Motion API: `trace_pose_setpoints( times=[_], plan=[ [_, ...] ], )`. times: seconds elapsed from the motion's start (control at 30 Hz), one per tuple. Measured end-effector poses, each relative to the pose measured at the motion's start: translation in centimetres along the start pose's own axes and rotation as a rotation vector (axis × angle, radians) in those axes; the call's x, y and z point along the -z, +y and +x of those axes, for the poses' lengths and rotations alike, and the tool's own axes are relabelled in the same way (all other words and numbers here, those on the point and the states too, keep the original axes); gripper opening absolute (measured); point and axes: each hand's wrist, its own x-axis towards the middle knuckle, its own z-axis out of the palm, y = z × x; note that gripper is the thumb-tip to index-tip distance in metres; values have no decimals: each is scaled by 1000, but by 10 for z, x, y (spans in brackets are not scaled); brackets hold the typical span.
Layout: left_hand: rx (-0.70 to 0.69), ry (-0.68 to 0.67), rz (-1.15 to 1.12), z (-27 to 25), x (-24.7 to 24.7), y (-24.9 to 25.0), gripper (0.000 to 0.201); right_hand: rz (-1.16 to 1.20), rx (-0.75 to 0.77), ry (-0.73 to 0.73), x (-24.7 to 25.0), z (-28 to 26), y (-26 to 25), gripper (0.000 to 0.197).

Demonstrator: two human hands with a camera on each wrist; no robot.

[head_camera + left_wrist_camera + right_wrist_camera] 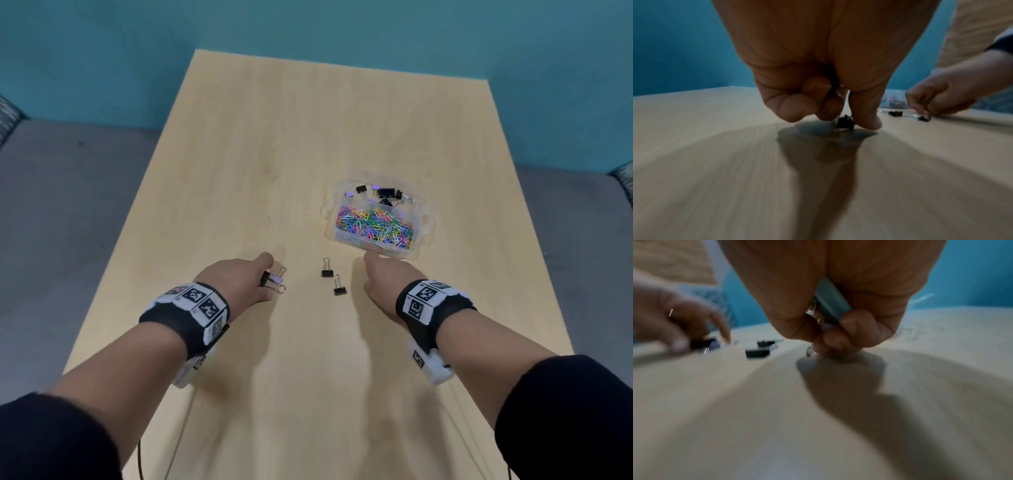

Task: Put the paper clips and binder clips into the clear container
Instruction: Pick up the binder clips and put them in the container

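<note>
Pinching binder clips (274,279), left hand (236,279), right hand (388,275)

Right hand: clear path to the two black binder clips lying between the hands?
Probably yes. The two black binder clips lie on bare table just left of the right hand, nothing between. But its fingers already hold clips, so it isn't free.

Both forearms reach forward over the table. The left hand (245,279) has its fingers curled down, pinching; the right hand (387,274) is fisted, knuckles up.
</note>
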Motion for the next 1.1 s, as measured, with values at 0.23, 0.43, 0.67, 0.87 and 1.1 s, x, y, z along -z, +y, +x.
trace_pose_setpoints(
  times=[0.23,0.43,0.67,0.87,1.1],
  plan=[
    [12,26,-142,-2,-10,-4,27,2059,-471,-109,-9,-27,21,17],
    [295,121,-1289,-25,-30,-12,18,1887,-464,-63,-12,-27,1,10],
    [239,100,-2313,-48,-13,-2,28,304,-43,34,-6,-13,-38,24],
    [255,193,-1993,-3,38,35,30,85,51,-21,-16,-5,-40,29],
    [109,139,-1035,98,89,109,27,-24,214,-81,-18,-20,-26,30]
  ],
)
